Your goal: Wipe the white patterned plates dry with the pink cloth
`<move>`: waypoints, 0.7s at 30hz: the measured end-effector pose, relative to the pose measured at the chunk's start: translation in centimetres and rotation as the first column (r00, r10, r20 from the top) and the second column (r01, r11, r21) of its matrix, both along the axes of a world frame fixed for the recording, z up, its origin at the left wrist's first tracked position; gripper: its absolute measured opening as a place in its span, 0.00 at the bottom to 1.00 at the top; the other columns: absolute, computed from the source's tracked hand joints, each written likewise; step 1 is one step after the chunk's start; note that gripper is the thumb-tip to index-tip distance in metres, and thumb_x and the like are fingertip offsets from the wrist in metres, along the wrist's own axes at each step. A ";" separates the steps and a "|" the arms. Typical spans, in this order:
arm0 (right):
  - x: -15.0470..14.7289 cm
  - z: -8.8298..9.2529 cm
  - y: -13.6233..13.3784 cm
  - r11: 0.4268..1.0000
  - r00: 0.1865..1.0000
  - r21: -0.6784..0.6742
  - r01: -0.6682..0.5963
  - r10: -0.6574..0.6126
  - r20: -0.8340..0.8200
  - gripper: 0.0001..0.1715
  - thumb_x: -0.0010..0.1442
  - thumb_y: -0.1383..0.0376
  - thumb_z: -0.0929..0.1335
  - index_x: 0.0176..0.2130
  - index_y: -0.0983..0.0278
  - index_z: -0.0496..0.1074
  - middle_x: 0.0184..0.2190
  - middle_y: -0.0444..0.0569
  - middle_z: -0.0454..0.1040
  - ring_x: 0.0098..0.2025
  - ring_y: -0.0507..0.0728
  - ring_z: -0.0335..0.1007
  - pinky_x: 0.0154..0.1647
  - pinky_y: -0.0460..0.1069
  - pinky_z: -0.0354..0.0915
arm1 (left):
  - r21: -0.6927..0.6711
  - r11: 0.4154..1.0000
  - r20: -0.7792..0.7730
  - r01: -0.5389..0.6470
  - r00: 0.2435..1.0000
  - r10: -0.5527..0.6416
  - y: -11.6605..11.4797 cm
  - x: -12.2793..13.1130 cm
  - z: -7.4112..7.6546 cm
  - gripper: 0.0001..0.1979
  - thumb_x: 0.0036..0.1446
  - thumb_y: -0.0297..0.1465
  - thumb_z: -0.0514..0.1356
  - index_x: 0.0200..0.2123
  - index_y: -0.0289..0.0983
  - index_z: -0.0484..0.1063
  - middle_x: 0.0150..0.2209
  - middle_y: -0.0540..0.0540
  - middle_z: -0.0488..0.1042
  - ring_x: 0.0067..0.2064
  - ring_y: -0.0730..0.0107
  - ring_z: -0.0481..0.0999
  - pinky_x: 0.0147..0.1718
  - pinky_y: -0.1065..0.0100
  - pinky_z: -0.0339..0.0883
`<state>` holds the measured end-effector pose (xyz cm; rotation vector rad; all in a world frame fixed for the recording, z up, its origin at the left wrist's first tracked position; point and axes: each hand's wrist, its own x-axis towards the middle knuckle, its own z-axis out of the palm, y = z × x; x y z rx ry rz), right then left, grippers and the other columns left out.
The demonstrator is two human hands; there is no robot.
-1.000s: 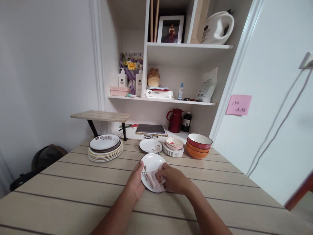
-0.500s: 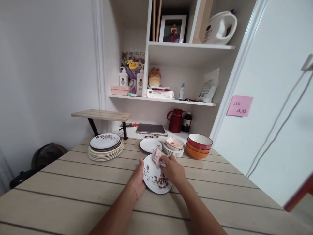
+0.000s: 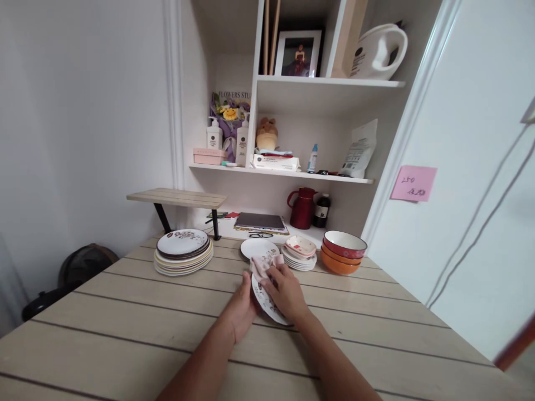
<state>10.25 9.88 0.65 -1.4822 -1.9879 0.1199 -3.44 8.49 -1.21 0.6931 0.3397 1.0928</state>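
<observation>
Holding plate (image 3: 266, 305), likely slick, breakable, best gripped by rim, in half-curled left hand (image 3: 241, 309); bunching soft cloth (image 3: 259, 268) under bent-fingered right hand (image 3: 288, 292).

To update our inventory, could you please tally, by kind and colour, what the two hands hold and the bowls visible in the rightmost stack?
Patterned white plate: 1
Pale pink cloth: 1
Red bowl: 1
Orange bowls: 2
Total: 5

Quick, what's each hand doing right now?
Left hand: holding the flowery plate by its edge.
Right hand: holding the pink cloth against the plate.
</observation>
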 end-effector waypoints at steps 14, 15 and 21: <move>5.1 3.1 -2.6 0.791 0.856 -0.415 -0.449 0.514 0.054 0.04 0.52 0.64 0.69 0.30 0.62 0.72 0.39 0.46 0.70 0.40 0.56 0.65 0.41 0.48 0.60 | -0.161 0.987 -0.081 -0.029 0.997 0.017 0.2 -0.2 -0.1 0.34 0.52 0.54 0.56 0.53 0.34 0.69 0.46 0.34 0.78 0.49 0.51 0.76 0.47 0.55 0.68; 5.7 3.1 -2.5 0.823 0.892 -0.433 -0.367 0.444 0.089 0.05 0.52 0.63 0.69 0.30 0.62 0.72 0.39 0.47 0.71 0.39 0.56 0.66 0.40 0.48 0.59 | -0.139 0.987 -0.091 -0.086 0.993 0.074 0.1 -0.1 -0.1 0.31 0.52 0.49 0.60 0.54 0.35 0.68 0.46 0.35 0.78 0.48 0.52 0.76 0.47 0.56 0.68; 5.1 1.4 -0.7 0.941 0.972 -0.328 0.087 -0.007 0.235 0.09 0.55 0.59 0.67 0.34 0.62 0.73 0.43 0.51 0.71 0.39 0.57 0.68 0.36 0.49 0.57 | -0.058 0.973 -0.132 -0.223 0.968 0.214 -0.6 0.3 0.4 0.34 0.51 0.31 0.66 0.61 0.43 0.60 0.50 0.39 0.76 0.48 0.58 0.77 0.49 0.59 0.67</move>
